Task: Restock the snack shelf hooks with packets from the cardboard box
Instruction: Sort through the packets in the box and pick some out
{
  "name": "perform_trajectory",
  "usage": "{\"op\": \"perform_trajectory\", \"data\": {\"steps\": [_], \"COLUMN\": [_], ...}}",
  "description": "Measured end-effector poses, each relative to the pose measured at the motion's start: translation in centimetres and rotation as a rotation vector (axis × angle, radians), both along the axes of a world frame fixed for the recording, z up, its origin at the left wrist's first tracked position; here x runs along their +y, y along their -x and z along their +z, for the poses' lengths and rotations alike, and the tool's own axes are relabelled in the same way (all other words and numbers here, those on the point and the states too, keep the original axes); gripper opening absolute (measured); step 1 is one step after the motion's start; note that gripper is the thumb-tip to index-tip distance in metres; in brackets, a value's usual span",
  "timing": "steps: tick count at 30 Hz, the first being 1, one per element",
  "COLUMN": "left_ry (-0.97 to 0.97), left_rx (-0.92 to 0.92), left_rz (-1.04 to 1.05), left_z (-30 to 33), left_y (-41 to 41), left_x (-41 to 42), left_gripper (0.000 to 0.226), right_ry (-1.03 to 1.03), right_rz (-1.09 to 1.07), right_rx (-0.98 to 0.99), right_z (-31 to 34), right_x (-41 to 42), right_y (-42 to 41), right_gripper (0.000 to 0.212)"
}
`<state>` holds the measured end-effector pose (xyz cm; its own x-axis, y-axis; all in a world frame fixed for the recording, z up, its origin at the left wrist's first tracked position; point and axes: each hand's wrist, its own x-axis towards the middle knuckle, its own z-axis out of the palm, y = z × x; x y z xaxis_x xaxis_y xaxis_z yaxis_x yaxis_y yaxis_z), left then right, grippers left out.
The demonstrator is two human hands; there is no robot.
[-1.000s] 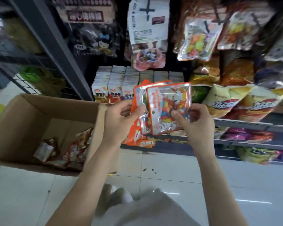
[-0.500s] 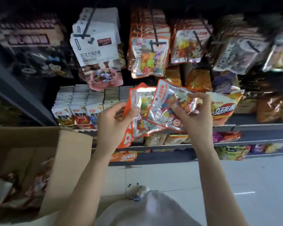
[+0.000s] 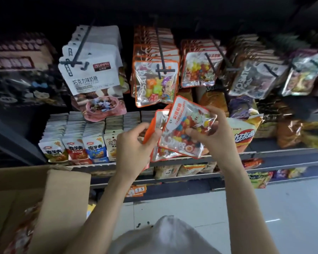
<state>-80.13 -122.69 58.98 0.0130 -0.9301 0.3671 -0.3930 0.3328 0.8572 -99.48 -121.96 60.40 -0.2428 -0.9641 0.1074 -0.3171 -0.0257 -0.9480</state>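
Note:
My right hand pinches one orange-edged candy packet with coloured beans, tilted, in front of the shelf. My left hand grips a small stack of the same packets by their orange edge, just left of and behind it. Above them a hook carries a full row of orange candy packets. A second hook to the right holds similar bean packets. The cardboard box sits at lower left with packets dimly visible inside.
White chocolate-candy bags hang on the left hook, silvery packets on the right ones. Rows of small snack packs and chip bags fill the shelf below. A light tiled floor lies beneath; my clothing is at the bottom.
My view has tilted upward from the box to the hooks. Both hands have risen with the packets, and my right hand has drawn one packet away from the stack and tilted it.

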Motion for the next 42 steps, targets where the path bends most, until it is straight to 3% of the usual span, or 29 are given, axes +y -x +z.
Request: {"op": "perform_trajectory", "data": {"steps": [5, 9, 21, 32, 39, 42], "left_ry": [-0.030, -0.007, 0.077, 0.058, 0.051, 0.057], "left_rx": [0.042, 0.037, -0.023, -0.052, -0.040, -0.053], "left_rz": [-0.038, -0.050, -0.021, 0.022, 0.019, 0.021], "left_z": [0.9, 0.9, -0.1, -0.9, -0.8, -0.9], "left_y": [1.1, 1.2, 0.4, -0.5, -0.3, -0.4], "left_x": [-1.3, -2.1, -3.2, -3.9, -3.7, -3.7], "left_gripper": [0.016, 0.009, 0.009, 0.020, 0.017, 0.020], "right_ry": [0.162, 0.196, 0.140, 0.278, 0.209, 0.202], "right_rz": [-0.445, -0.512, -0.585, -0.578, -0.559, -0.565], "right_rx": [-0.534, -0.683, -0.669, -0.893, -0.810, -0.795], "right_z": [-0.4, -0.1, -1.2, -2.0, -1.6, -1.6], "right_x": [-1.2, -3.7, -7.2, -4.4, -6.4, -6.7], "right_y": [1.2, 1.8, 1.6, 0.3, 1.3, 1.2], "right_gripper": [0.058, 0.058, 0.060, 0.058, 0.068, 0.063]}}
